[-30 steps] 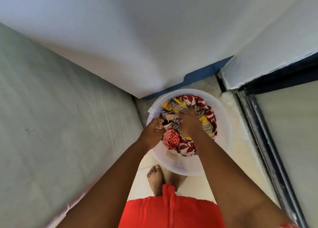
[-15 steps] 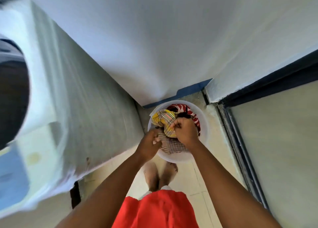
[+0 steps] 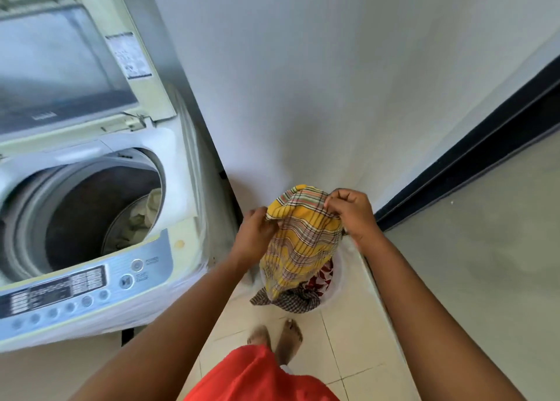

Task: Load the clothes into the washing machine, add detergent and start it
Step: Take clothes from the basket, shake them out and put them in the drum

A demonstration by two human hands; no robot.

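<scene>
A yellow plaid cloth (image 3: 303,243) hangs between my two hands above the white basin (image 3: 339,279) on the floor. My left hand (image 3: 256,234) pinches its left top edge and my right hand (image 3: 351,211) grips its right top corner. In the basin lie a red-and-white patterned cloth (image 3: 321,278) and a small-checked cloth (image 3: 288,302). To the left stands the top-loading washing machine (image 3: 181,170) with its lid (image 3: 60,61) raised. A pale garment (image 3: 142,218) lies inside the drum (image 3: 91,206).
The machine's control panel (image 3: 78,288) with round buttons faces me at lower left. A white wall rises behind the basin, and a dark door frame (image 3: 472,155) runs along the right. My bare feet (image 3: 274,337) stand on pale floor tiles just before the basin.
Both hands have lifted the yellow plaid cloth up out of the basin. My view has swung left and up, bringing the open washing machine into sight.
</scene>
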